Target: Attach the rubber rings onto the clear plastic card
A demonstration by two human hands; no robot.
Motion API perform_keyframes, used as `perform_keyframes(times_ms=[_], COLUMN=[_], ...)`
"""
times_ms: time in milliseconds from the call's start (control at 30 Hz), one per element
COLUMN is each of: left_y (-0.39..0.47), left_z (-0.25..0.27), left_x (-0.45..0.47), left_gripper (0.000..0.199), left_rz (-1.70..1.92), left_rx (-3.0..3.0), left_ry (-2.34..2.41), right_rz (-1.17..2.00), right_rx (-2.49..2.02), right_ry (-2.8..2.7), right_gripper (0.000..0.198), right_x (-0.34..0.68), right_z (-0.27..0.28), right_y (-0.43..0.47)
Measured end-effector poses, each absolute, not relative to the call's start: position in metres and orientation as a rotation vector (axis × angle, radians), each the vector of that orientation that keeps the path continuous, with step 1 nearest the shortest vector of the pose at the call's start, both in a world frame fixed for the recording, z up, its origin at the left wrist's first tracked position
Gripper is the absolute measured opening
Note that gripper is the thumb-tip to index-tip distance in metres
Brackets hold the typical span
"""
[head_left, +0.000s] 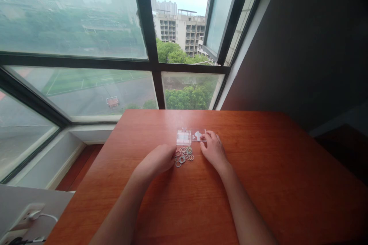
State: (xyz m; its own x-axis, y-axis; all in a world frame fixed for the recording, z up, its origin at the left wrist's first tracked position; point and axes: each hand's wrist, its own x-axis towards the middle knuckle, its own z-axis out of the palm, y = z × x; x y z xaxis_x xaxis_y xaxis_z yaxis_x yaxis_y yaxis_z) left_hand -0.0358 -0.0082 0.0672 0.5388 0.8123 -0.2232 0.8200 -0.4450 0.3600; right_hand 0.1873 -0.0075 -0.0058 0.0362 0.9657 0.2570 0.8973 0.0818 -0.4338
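A small clear plastic box (184, 138) lies opened out on the wooden table, its lid (197, 135) flat to the right with a white animal-shaped print. Just in front of the box is a loose pile of small pale hair ties (184, 156), ring-shaped, in white, grey-green and pinkish tones. My left hand (161, 158) is closed at the left edge of this pile; its fingertips are hidden, so whatever they pinch does not show. My right hand (214, 148) has its thumb and curled fingers at the right edge of the lid, gripping it against the table.
The reddish-brown table (273, 168) reaches to a dark-framed window (155, 67) with one pane swung outward. A grey wall (293, 53) stands on the right. At lower left, a plug and cable sit in a wall socket (31, 216).
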Motion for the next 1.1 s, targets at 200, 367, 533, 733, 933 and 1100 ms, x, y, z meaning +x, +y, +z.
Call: perform_keyframes(times_ms=[200,367,533,733,933,1100], left_y=[-0.009,-0.006,-0.003,-0.004,0.003,0.005], left_z=[0.066,0.062,0.057,0.052,0.054,0.052], left_x=[-0.034,-0.041,-0.039,-0.028,-0.031,-0.030], left_gripper=[0.018,0.016,0.017,0.014,0.019,0.020], left_rz=[-0.033,-0.005,0.084,0.181,0.297,0.245], left_rx=[2.357,2.374,2.302,2.319,2.315,2.435], left_ry=[1.333,1.329,1.277,1.285,1.399,1.308], right_rz=[0.188,0.186,0.187,0.185,0.189,0.189], right_rx=[-1.839,-1.834,-1.841,-1.835,-1.830,-1.826], right_ry=[-1.883,-1.886,-1.888,-1.889,-1.889,-1.890], right_gripper=[0.017,0.018,0.018,0.017,0.016,0.017], right_x=[0.187,0.187,0.187,0.187,0.186,0.186], right_z=[-0.007,-0.007,-0.007,-0.005,-0.004,-0.005], right_y=[-0.007,-0.007,-0.007,-0.007,-0.007,-0.007])
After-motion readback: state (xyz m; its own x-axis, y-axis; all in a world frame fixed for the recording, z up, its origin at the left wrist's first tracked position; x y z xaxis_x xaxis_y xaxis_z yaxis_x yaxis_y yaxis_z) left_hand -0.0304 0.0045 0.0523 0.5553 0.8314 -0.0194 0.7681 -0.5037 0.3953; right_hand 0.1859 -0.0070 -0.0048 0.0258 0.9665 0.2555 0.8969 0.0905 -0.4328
